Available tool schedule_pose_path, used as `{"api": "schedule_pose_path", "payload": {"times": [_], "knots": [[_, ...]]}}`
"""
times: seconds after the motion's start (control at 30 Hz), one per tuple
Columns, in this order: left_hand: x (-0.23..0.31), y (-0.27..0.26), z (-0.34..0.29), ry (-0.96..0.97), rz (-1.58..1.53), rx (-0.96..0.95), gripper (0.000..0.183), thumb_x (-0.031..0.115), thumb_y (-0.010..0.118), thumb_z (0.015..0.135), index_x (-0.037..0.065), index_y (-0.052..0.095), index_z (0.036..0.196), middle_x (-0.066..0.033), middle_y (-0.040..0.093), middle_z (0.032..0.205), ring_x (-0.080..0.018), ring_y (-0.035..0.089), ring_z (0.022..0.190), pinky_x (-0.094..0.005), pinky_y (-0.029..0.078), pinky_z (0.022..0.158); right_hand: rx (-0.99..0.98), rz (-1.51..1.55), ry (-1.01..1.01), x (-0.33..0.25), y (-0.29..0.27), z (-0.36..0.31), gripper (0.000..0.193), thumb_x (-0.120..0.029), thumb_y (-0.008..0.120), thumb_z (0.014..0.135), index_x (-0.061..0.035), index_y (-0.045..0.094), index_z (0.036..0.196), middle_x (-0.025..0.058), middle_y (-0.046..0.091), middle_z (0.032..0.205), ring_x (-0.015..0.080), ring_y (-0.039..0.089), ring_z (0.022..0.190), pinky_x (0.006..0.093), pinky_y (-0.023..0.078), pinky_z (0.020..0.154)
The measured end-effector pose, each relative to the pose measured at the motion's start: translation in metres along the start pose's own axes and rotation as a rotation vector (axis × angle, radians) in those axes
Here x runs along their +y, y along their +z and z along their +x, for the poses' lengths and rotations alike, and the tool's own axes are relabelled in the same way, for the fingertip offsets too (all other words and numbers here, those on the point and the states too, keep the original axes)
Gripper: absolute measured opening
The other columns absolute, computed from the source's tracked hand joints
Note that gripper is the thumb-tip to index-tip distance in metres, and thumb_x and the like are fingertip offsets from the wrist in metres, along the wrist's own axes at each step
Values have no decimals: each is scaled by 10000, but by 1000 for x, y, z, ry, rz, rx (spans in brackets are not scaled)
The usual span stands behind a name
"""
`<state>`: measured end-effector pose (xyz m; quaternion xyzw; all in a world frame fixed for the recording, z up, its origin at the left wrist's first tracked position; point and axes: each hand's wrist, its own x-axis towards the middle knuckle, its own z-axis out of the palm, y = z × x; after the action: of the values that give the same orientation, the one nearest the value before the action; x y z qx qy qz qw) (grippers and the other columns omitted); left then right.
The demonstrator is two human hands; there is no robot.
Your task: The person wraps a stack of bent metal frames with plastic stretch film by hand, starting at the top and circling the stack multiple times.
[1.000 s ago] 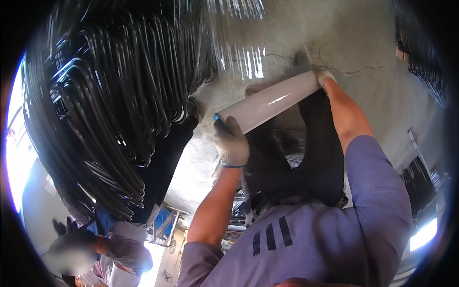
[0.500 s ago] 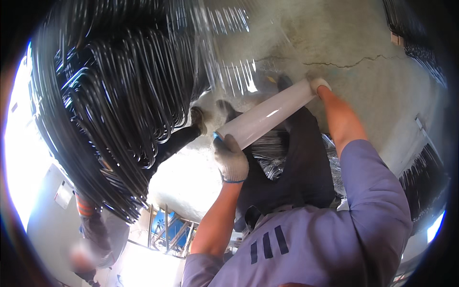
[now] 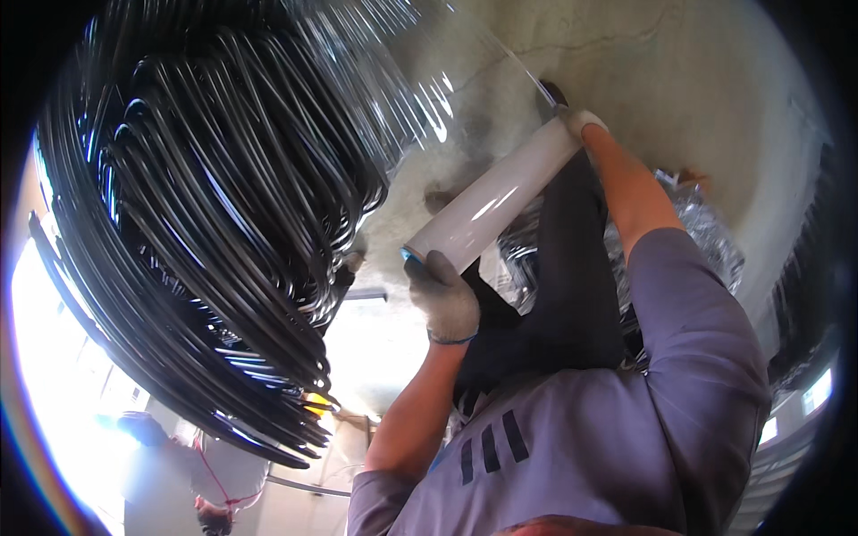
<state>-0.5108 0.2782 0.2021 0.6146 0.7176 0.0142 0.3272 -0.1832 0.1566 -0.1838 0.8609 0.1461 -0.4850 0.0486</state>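
A long roll of clear stretch film (image 3: 496,201) slants across in front of my body, held by its two ends. My left hand (image 3: 444,299), in a pale knitted glove, closes on its lower left end. Around the upper right end is my right hand (image 3: 579,122), also gloved, its fingers mostly hidden. From that end a thin, taut edge of film runs up and left. A large stack of bent, shiny black rods (image 3: 232,170) fills the left side. Clear film with bright streaks (image 3: 393,71) covers the stack's upper right part.
Crumpled clear plastic (image 3: 710,228) lies on the concrete floor (image 3: 626,62) behind my right arm. More dark rods (image 3: 800,277) stand at the far right. Someone at the lower left (image 3: 170,473) is partly lost in glare. My legs (image 3: 576,259) are under the roll.
The roll and both hands have shifted slightly, the right end moving up and left. The rod stack's lower end now reaches farther right in view. The other person's leg beyond the stack is mostly hidden.
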Motion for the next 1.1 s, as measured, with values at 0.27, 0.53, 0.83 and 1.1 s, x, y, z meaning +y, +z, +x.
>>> {"api": "schedule_pose_path", "payload": {"times": [0.27,0.53,0.83,1.1], "knots": [[-20,-29,-6,208,68,16,378,229,534,1110,-132,569,1217,-395,694,955,-577,696,874,-559,544,738,9,-23,-35,-17,33,-24,641,-623,417,1071,-181,652,1471,218,598,1528,389,579,1413,491,456,1169],[3,-51,-32,319,85,-26,303,198,536,1093,-93,591,1157,-344,701,942,-507,691,831,-547,514,724,-80,-95,-219,28,69,10,597,-564,386,1107,-234,550,1576,202,602,1535,397,607,1375,503,467,1159],[-25,-71,-21,501,35,-133,319,208,542,1100,-106,553,1157,-307,695,865,-477,690,758,-532,509,672,-126,276,-52,1,41,-71,661,-598,418,1090,-153,589,1547,227,618,1516,403,605,1385,487,465,1145],[-24,-65,-21,531,243,-130,492,289,533,1095,-145,549,1325,-345,729,966,-503,729,865,-530,548,720,-42,488,43,1,35,-79,626,-540,452,1093,-96,640,1492,196,630,1521,404,557,1440,471,407,1189]]}}
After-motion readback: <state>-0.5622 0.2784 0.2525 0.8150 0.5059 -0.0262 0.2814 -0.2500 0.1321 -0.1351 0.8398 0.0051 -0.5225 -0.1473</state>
